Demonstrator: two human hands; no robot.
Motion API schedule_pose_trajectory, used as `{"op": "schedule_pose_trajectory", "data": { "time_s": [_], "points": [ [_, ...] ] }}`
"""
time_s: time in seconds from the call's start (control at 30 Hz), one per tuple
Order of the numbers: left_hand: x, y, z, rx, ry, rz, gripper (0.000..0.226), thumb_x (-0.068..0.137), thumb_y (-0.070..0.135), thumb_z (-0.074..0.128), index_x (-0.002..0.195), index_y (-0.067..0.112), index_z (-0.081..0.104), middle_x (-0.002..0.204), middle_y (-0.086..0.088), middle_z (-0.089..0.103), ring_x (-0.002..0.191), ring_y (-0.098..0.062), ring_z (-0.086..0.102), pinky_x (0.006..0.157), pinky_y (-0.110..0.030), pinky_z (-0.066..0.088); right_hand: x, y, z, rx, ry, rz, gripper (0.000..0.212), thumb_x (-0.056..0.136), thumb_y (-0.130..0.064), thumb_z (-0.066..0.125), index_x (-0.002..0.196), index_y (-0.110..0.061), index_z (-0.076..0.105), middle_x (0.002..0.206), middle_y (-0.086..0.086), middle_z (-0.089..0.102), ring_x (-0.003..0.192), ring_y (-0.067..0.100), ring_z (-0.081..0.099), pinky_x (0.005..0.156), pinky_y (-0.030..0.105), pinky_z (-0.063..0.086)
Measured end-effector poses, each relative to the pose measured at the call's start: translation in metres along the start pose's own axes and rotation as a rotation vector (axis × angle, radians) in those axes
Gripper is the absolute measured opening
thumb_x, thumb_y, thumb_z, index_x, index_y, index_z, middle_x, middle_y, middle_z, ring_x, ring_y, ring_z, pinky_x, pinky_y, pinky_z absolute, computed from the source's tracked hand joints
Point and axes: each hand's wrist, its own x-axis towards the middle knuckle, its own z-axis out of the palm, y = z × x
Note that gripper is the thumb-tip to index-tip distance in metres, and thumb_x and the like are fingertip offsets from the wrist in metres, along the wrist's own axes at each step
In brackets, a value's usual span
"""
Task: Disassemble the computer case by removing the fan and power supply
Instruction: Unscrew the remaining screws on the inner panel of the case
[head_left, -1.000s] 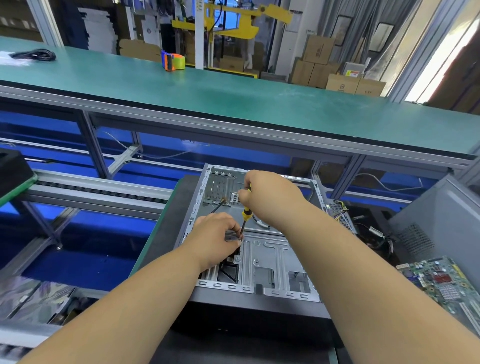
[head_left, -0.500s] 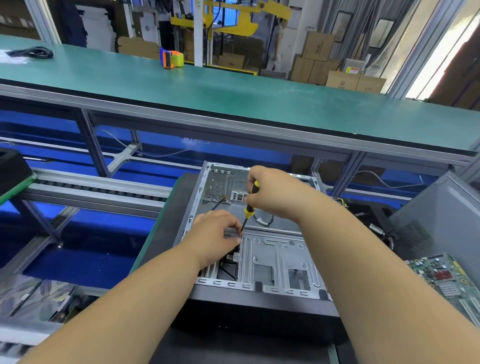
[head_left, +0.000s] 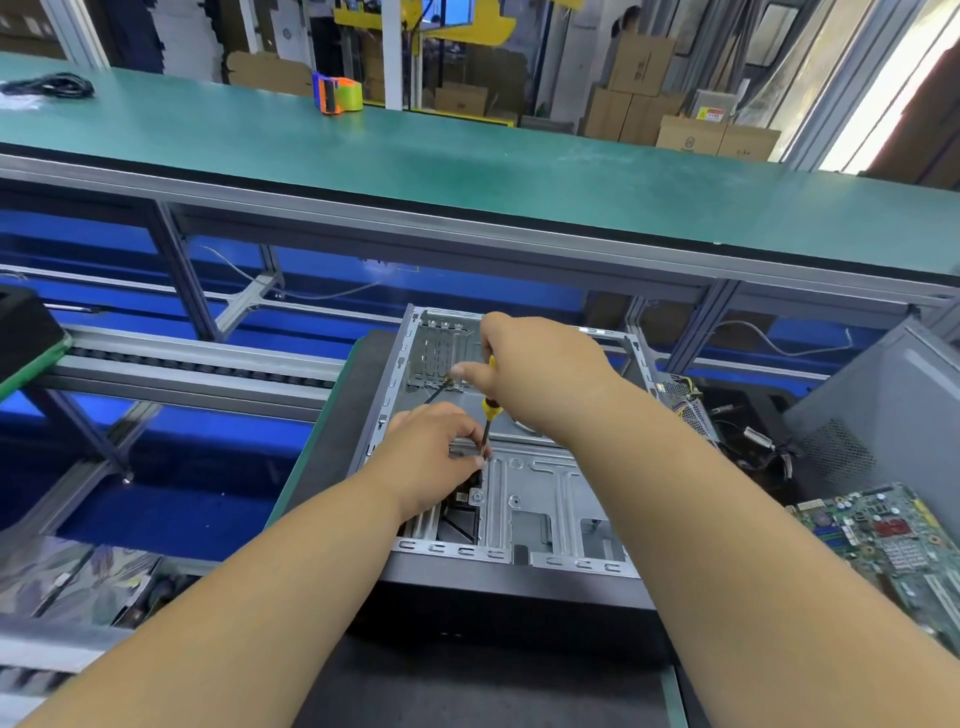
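Computer case (head_left: 540, 499) lies flat on the dark mat, open side up, at the centre of the bench.

Right hand (head_left: 535, 374) is closed round the yellow-handled screwdriver (head_left: 490, 415). Its shaft slopes down toward 6 o'clock, and the tip meets the metal just beside the left hand (head_left: 436, 457). Long axis is near upright, tilted slightly toward the person.

Left hand sits at the case's 9 o'clock side, fingers curled and pinching at the tip of the driver; what they pinch I cannot tell, likely a screw or small bracket. A dark part (head_left: 460, 512) shows just below that hand, at 6 o'clock from the tip, possibly the fan, not sure.

Left hand is the nearer one to the fastening, with the right above it at 1 o'clock.

Room: case wall close at 9 o'clock, open tray floor toward 3 o'clock. Circuit board (head_left: 893, 540) and a wire bundle (head_left: 748, 441) lie outside at 3 o'clock, well apart. Lifting straight up looks unobstructed.
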Motion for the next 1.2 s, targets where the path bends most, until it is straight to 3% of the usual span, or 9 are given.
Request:
{"op": "schedule_pose_trajectory", "data": {
  "time_s": [0.07, 0.17, 0.33, 0.57, 0.7, 0.83, 1.03, 1.2],
  "points": [
    [0.0, 0.0, 0.0, 0.007, -0.005, -0.003, 0.006, 0.087, 0.034, 0.067, 0.093, 0.036, 0.068, 0.109, 0.017, 0.057, 0.116, -0.009, 0.046, 0.107, -0.034, 0.026, 0.002, -0.001, 0.001, -0.016, -0.006, 0.003, 0.039, 0.093, -0.059, 0.051, 0.091, -0.022, 0.039, 0.071, -0.006, 0.045, 0.073, 0.022, 0.046, 0.049, 0.031, 0.023],
    [0.0, 0.001, 0.0, 0.01, -0.012, -0.011, 0.006, 0.087, 0.033, 0.067, 0.092, 0.037, 0.067, 0.109, 0.018, 0.057, 0.116, -0.009, 0.046, 0.108, -0.035, 0.026, 0.002, 0.0, 0.004, 0.035, 0.003, -0.019, 0.032, 0.096, -0.043, 0.057, 0.097, -0.02, 0.036, 0.071, -0.003, 0.046, 0.071, 0.024, 0.047, 0.048, 0.031, 0.025],
    [0.0, -0.001, 0.0, 0.006, -0.015, -0.011, 0.005, 0.088, 0.033, 0.065, 0.092, 0.036, 0.067, 0.11, 0.018, 0.057, 0.116, -0.008, 0.045, 0.107, -0.033, 0.024, 0.0, 0.003, 0.002, 0.195, -0.05, -0.029, 0.024, 0.092, -0.026, 0.063, 0.098, -0.017, 0.042, 0.075, -0.001, 0.051, 0.059, 0.013, 0.043, 0.049, 0.031, 0.027],
    [-0.001, 0.001, -0.003, 0.004, -0.024, -0.001, 0.008, 0.088, 0.031, 0.065, 0.089, 0.039, 0.067, 0.108, 0.017, 0.058, 0.114, -0.007, 0.046, 0.105, -0.032, 0.025, -0.003, 0.004, -0.002, 0.301, -0.084, 0.024, 0.015, 0.085, -0.016, 0.066, 0.093, -0.021, 0.054, 0.087, -0.003, 0.061, 0.072, 0.016, 0.055, 0.056, 0.028, 0.044],
    [-0.002, 0.004, -0.005, -0.045, -0.008, -0.003, 0.014, 0.086, 0.028, 0.07, 0.082, 0.041, 0.067, 0.108, 0.016, 0.061, 0.115, -0.008, 0.049, 0.108, -0.037, 0.029, -0.006, 0.007, -0.001, 0.288, -0.028, 0.075, 0.017, 0.085, -0.018, 0.066, 0.096, -0.017, 0.053, 0.086, 0.001, 0.06, 0.077, 0.02, 0.057, 0.063, 0.033, 0.047],
    [-0.003, 0.008, -0.003, -0.063, 0.028, -0.018, 0.01, 0.084, 0.026, 0.073, 0.082, 0.034, 0.07, 0.108, 0.015, 0.061, 0.111, -0.012, 0.053, 0.106, -0.039, 0.035, -0.01, 0.01, 0.0, 0.281, 0.022, 0.089, 0.024, 0.084, -0.028, 0.07, 0.086, -0.018, 0.048, 0.078, -0.002, 0.054, 0.07, 0.016, 0.051, 0.055, 0.03, 0.038],
    [-0.001, 0.012, 0.001, 0.117, 0.079, 0.001, 0.004, 0.085, 0.033, 0.073, 0.088, 0.031, 0.071, 0.11, 0.018, 0.058, 0.11, -0.011, 0.049, 0.104, -0.038, 0.035, -0.018, 0.016, 0.004, 0.34, 0.023, 0.115, 0.034, 0.089, -0.045, 0.066, 0.091, -0.013, 0.055, 0.08, 0.004, 0.06, 0.072, 0.021, 0.053, 0.063, 0.035, 0.044],
    [-0.001, 0.014, 0.0, 0.144, 0.075, 0.027, 0.006, 0.087, 0.033, 0.071, 0.086, 0.033, 0.065, 0.106, 0.018, 0.055, 0.106, -0.01, 0.048, 0.104, -0.037, 0.033, -0.02, 0.029, 0.005, 0.411, 0.055, 0.144, 0.03, 0.087, -0.042, 0.069, 0.09, -0.014, 0.058, 0.079, 0.002, 0.062, 0.069, 0.019, 0.054, 0.058, 0.031, 0.041]
  ]
}}
